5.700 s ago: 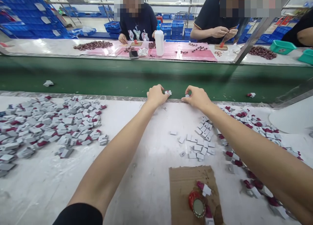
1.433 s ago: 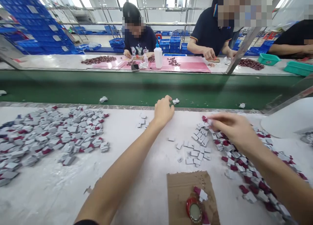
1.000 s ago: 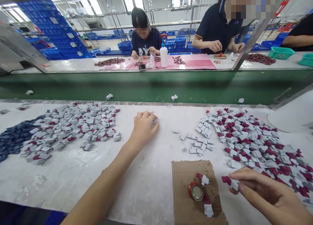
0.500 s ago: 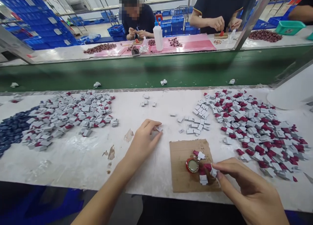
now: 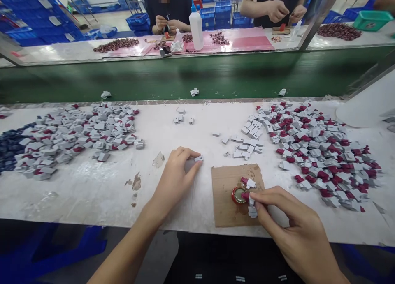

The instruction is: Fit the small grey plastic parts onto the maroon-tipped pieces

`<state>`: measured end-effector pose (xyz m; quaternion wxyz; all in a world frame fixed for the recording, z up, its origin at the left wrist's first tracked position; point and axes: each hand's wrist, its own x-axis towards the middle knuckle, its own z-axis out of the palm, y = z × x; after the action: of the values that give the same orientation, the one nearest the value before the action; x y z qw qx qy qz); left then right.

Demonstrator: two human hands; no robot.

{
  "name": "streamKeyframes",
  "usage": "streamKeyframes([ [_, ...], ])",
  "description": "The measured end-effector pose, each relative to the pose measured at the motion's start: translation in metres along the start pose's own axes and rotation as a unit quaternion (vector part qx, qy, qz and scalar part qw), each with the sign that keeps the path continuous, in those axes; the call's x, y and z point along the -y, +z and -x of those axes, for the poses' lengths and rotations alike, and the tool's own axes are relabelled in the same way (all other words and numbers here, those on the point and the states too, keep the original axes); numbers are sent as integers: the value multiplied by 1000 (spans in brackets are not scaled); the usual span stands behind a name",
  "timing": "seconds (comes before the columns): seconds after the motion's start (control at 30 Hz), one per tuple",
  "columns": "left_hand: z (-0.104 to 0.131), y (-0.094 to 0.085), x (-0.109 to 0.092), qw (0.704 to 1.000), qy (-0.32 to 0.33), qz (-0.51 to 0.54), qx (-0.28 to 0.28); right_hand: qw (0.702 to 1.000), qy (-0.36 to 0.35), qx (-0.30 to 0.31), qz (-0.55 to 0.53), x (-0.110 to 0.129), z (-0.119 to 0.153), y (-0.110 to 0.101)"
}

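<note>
With thumb and fingertips, my left hand [image 5: 179, 173] pinches a small grey plastic block [image 5: 199, 157] just above the white tabletop. My right hand [image 5: 290, 218] is closed on a grey and dark-red plastic part, whose dark-red end [image 5: 245, 196] lies over the edge of a red-rimmed bottle cap [image 5: 238, 195]. The cap rests face up, its inside showing, on a square of brown cardboard [image 5: 222, 202]. Beside it on the cardboard are another grey and dark-red part [image 5: 249, 183] and a grey part [image 5: 252, 211] partly behind my fingers.
Heaps of grey and dark-red parts lie at right [image 5: 327, 152] and left [image 5: 80, 132], with dark blue pieces [image 5: 10, 148] at far left. Loose grey blocks [image 5: 247, 146] sit behind the cardboard. A green conveyor belt [image 5: 148, 78] carries small parts; two people work beyond it.
My right hand has moved left, bringing the dark-red end of its part from beside the bottle cap to over it. My left hand keeps its pinch on the block. Parts on the belt have shifted left.
</note>
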<state>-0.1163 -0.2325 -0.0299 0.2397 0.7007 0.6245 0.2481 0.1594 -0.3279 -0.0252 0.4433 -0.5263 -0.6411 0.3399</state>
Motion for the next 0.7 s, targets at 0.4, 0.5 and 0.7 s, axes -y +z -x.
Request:
streamKeyframes([
  [0.4,16,-15,-17,996,13,40,84,1000,-18,-5,17,7,-4,1],
  [0.5,15,-17,-14,994,-5,30,103,1000,-21,5,15,8,-6,1],
  [0.7,16,-17,-22,990,-44,100,89,1000,-9,2,-13,10,-12,-5],
])
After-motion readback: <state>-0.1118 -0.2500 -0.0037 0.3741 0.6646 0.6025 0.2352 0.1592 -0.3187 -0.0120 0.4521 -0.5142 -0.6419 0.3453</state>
